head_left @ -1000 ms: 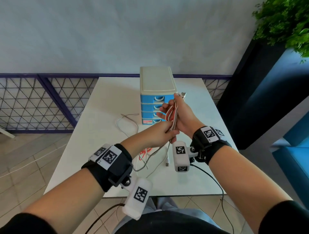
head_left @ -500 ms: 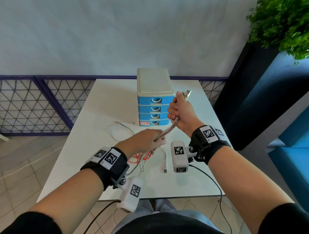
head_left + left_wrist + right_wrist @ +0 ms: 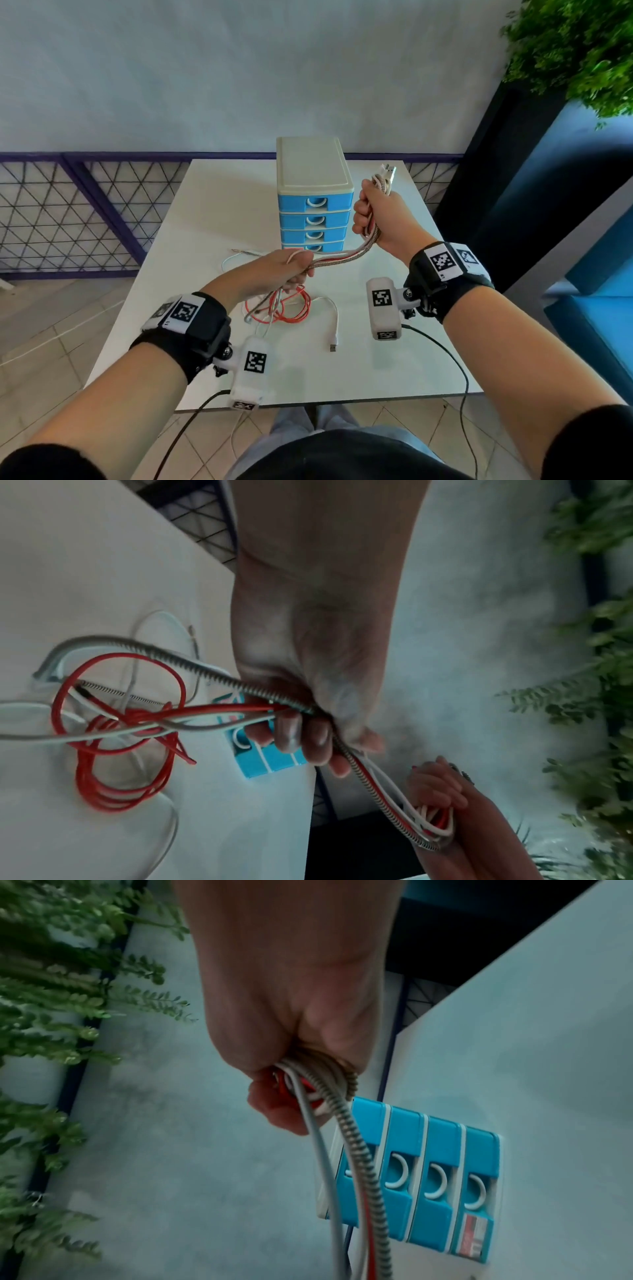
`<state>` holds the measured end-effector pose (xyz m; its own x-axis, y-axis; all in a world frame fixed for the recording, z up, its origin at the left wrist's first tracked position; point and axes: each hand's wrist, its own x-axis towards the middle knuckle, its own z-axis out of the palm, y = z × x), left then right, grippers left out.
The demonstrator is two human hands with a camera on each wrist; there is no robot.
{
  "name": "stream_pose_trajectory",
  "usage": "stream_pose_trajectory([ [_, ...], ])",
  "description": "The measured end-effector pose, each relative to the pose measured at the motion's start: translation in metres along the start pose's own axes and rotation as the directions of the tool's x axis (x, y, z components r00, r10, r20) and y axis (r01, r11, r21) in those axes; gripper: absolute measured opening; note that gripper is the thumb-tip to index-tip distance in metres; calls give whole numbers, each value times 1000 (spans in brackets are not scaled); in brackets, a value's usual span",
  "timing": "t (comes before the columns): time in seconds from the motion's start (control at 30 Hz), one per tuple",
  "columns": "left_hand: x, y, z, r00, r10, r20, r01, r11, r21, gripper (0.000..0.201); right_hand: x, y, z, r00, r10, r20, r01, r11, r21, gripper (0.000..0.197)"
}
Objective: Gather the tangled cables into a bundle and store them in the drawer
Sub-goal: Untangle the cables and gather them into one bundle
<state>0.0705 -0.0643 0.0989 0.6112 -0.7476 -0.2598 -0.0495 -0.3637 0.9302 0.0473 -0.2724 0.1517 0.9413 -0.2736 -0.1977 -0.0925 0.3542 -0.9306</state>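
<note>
A bunch of cables (image 3: 342,258), braided, red and white, runs between my two hands above the white table (image 3: 212,212). My right hand (image 3: 375,214) grips its upper end in a fist beside the drawer unit, with plugs (image 3: 387,173) sticking out above. My left hand (image 3: 289,270) holds the bunch lower down (image 3: 301,715). Below it red loops (image 3: 291,308) and white strands (image 3: 334,318) trail on the table (image 3: 113,750). The blue four-drawer unit (image 3: 315,205) stands behind, all drawers closed (image 3: 428,1177).
A thin white cable (image 3: 236,260) lies left of the drawer unit. A mesh fence (image 3: 68,212) runs behind and left of the table. A dark planter with a green plant (image 3: 575,51) stands at the right, next to a blue seat (image 3: 599,308).
My hands have drawn apart: the right one rose and moved right with the cable ends, the left slid down and left along the bunch, stretching it out. More cable has lifted off the table.
</note>
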Motion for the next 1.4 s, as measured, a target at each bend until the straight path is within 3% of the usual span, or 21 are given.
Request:
stream_pose_trajectory([
  [0.07,3,8,-2,998,-46,36,46,999,-16,70,-1,-3,-3,999,-12,34,14,997,-70,30],
  [0.13,4,12,-3,999,-49,21,49,999,-10,75,-2,-5,-5,998,-4,61,9,997,-79,30],
  [0.27,5,9,-7,992,10,-126,10,988,157,47,-7,-7,-6,990,62,126,-47,992,-120,30],
  [0.37,5,7,-10,978,138,-154,-73,929,363,36,-10,-5,-6,961,168,219,-104,955,-277,33],
  [0.47,6,13,-8,954,253,-162,-124,823,555,30,-12,-2,-6,894,347,284,-208,882,-422,39],
  [0.57,6,19,-4,908,364,-206,-143,733,665,23,-18,2,-2,776,501,383,-305,830,-468,40],
  [0.73,8,24,1,847,495,-194,-195,628,753,18,-24,11,-1,649,539,537,-323,834,-447,37],
  [0.83,9,24,3,845,490,-215,-171,628,759,18,-26,17,1,623,520,584,-297,848,-439,32],
  [0.93,11,26,0,900,361,-247,-127,756,642,17,-29,20,5,683,481,550,-206,849,-487,27],
  [1.0,12,32,-4,958,187,-219,-65,881,468,24,-29,22,4,730,461,505,-130,818,-560,22],
  [1.07,12,36,-7,988,-42,-146,70,979,192,28,-28,25,4,765,446,465,-86,786,-612,23],
  [1.13,9,41,-9,979,-201,-40,197,976,-97,26,-28,25,8,803,422,421,-69,768,-637,26],
  [1.23,9,40,-16,958,-271,89,283,943,-175,31,-30,24,13,829,396,395,-43,749,-661,30],
  [1.3,9,36,-22,953,-259,161,288,936,-203,26,-28,23,12,832,395,389,-22,725,-688,35],
  [1.4,6,29,-30,953,-207,221,266,921,-285,18,-25,22,12,834,386,395,-10,726,-688,25],
])
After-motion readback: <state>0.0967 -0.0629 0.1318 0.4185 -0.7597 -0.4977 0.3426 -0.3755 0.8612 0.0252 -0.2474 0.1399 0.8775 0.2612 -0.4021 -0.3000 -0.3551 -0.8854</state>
